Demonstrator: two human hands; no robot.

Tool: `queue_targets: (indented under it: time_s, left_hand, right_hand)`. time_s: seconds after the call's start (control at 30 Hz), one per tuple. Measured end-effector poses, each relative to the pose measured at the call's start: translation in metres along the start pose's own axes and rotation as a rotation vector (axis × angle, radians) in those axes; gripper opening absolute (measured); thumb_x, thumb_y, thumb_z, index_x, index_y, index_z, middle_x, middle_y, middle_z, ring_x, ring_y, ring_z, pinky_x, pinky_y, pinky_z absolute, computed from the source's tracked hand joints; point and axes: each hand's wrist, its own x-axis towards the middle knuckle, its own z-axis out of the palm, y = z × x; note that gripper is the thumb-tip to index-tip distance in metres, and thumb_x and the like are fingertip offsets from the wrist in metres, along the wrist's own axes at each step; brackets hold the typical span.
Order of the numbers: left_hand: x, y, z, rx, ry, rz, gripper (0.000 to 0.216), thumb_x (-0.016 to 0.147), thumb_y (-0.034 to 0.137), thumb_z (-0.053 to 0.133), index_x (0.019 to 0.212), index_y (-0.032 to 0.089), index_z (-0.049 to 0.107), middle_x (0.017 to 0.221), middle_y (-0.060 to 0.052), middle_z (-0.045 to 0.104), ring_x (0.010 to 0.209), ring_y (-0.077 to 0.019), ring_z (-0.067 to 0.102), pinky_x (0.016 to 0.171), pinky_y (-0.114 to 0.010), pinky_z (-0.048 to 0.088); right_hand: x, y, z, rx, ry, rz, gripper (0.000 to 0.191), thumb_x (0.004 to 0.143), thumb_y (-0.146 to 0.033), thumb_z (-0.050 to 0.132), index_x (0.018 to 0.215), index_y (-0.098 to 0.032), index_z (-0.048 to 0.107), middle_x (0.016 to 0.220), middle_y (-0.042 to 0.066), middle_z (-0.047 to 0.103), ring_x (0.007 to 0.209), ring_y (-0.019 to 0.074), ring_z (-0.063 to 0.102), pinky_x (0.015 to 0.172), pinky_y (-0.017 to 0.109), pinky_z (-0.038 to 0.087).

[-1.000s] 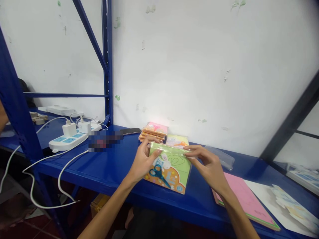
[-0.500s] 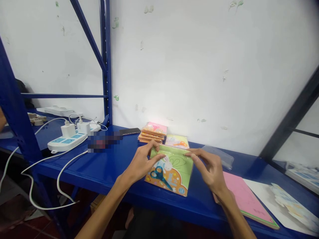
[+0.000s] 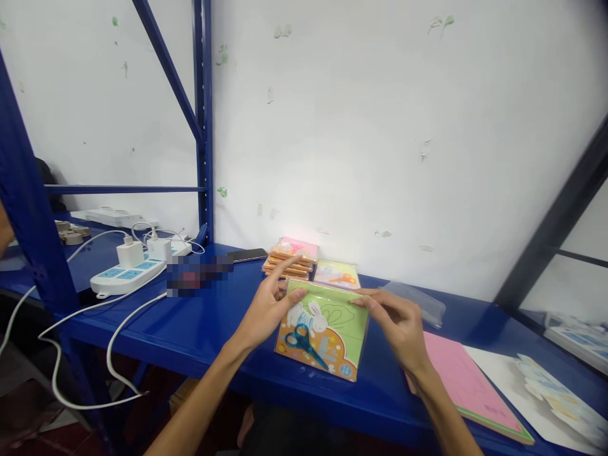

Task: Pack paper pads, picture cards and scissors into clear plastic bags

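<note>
A clear plastic packet [image 3: 339, 335] with green paper, an orange rabbit card and a pair of blue scissors [image 3: 306, 345] is held at the front of the blue table. My left hand [image 3: 270, 310] grips its upper left corner, thumb on the front and index finger stretched up. At the upper right edge, my right hand [image 3: 396, 320] pinches the packet between thumb and fingers. Behind it are a stack of similar packets [image 3: 287, 266] and a single packet with orange scissors [image 3: 337, 274].
Pink paper sheets [image 3: 475, 380] lie to the right, beside white sheets and rabbit cut-outs [image 3: 560, 392]. Empty clear bags [image 3: 418, 304] rest near the wall. A phone [image 3: 247, 254], a power strip [image 3: 142, 266] and white cables occupy the left. Blue shelf posts [image 3: 202, 126] rise behind.
My left index finger has straightened upward, and its thumb has shifted on the packet's top edge. The packet stays in nearly the same place; the view has tipped slightly.
</note>
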Motion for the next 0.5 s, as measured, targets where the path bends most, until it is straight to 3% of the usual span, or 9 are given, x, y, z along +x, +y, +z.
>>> queue_targets:
  time_s: [0.17, 0.3, 0.37, 0.5]
  left_hand:
    - [0.003, -0.002, -0.004, -0.155, -0.036, -0.094, 0.03, 0.081, 0.035, 0.081, 0.102, 0.014, 0.075, 0.092, -0.009, 0.077, 0.087, -0.0244, 0.072, 0.081, -0.033, 0.055]
    - [0.004, -0.002, -0.007, -0.25, 0.006, -0.14, 0.033, 0.083, 0.033, 0.081, 0.11, 0.016, 0.073, 0.1, -0.008, 0.078, 0.088, -0.0221, 0.074, 0.082, -0.03, 0.056]
    - [0.005, -0.003, -0.008, -0.305, 0.031, -0.18, 0.032, 0.082, 0.031, 0.081, 0.109, 0.016, 0.073, 0.1, -0.009, 0.079, 0.087, -0.0221, 0.075, 0.082, -0.03, 0.057]
    - [0.008, -0.01, -0.01, -0.402, 0.089, -0.28, 0.025, 0.079, 0.028, 0.083, 0.096, 0.012, 0.073, 0.092, -0.012, 0.08, 0.083, -0.0246, 0.076, 0.077, -0.031, 0.059]
  right_hand:
    - [0.003, -0.004, 0.001, 0.079, -0.022, 0.112, 0.029, 0.096, -0.04, 0.063, 0.08, -0.023, 0.079, 0.086, 0.006, 0.078, 0.086, 0.0238, 0.07, 0.076, 0.031, 0.053]
    - [0.003, -0.016, 0.001, 0.125, -0.184, 0.235, 0.027, 0.098, -0.048, 0.059, 0.108, -0.026, 0.071, 0.081, 0.002, 0.07, 0.069, 0.0181, 0.061, 0.062, 0.028, 0.048]
    - [0.004, -0.019, 0.004, 0.175, -0.267, 0.309, 0.029, 0.096, -0.049, 0.062, 0.117, -0.028, 0.065, 0.076, -0.001, 0.066, 0.067, 0.0174, 0.06, 0.059, 0.027, 0.046]
    - [0.012, -0.011, 0.014, 0.284, -0.324, 0.483, 0.039, 0.086, -0.049, 0.075, 0.115, -0.027, 0.061, 0.067, -0.004, 0.063, 0.06, 0.0156, 0.058, 0.056, 0.026, 0.044]
